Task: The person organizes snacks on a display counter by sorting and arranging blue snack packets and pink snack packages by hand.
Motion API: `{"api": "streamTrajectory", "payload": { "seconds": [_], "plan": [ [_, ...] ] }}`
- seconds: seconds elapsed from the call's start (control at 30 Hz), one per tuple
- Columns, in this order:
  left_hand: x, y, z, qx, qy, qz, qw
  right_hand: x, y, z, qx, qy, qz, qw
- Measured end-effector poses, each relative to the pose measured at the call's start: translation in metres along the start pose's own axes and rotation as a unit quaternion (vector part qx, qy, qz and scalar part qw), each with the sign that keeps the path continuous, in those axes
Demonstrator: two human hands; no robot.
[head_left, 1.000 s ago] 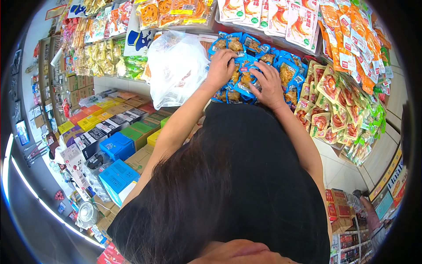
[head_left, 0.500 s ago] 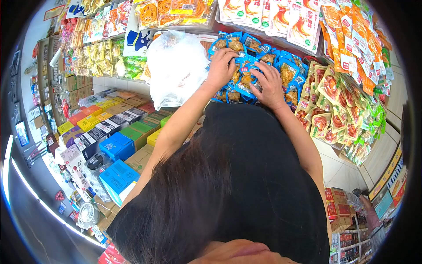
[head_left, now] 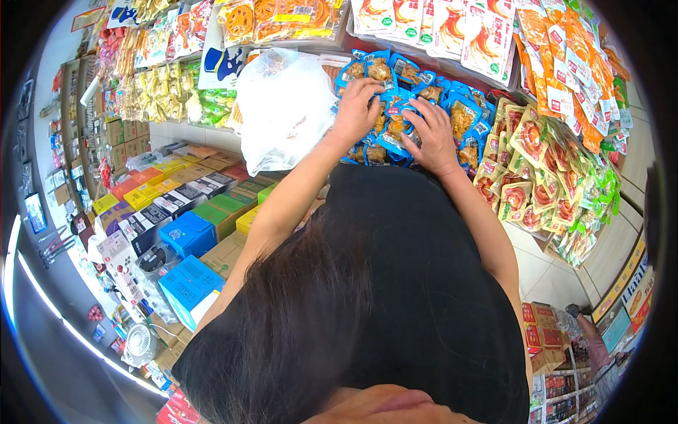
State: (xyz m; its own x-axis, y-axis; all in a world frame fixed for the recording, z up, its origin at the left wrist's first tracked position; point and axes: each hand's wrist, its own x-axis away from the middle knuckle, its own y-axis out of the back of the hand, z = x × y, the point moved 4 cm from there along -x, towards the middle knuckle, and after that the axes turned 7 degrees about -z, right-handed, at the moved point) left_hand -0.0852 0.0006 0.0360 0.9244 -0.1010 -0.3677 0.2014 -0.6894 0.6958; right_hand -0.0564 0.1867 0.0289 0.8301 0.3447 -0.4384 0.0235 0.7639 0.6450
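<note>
Blue snack packets [head_left: 462,116] with clear windows showing brown food lie in a pile at the top middle of the head view. My left hand [head_left: 358,112] rests on the pile's left part, its fingers bent slightly over the packets. On the middle of the pile lies my right hand [head_left: 433,134], fingers apart and touching the packets. Neither hand has a packet lifted. Just left of my left hand sits a white plastic bag [head_left: 282,106], its contents not clear.
Red-and-tan packets [head_left: 533,169] and orange packets [head_left: 565,63] are heaped on the right. White packets [head_left: 441,28] stand behind the blue pile. Stacked coloured boxes [head_left: 187,235] and a small fan [head_left: 140,344] are on the left. Another person's arm [head_left: 595,339] shows at lower right.
</note>
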Motion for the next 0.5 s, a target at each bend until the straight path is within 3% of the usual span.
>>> {"api": "streamTrajectory", "payload": {
  "seconds": [0.5],
  "plan": [
    [0.009,0.019,-0.016,0.036,0.016,0.005,0.999,0.001,0.000,0.000,0.005,-0.002,0.000,1.000]
  ]
}}
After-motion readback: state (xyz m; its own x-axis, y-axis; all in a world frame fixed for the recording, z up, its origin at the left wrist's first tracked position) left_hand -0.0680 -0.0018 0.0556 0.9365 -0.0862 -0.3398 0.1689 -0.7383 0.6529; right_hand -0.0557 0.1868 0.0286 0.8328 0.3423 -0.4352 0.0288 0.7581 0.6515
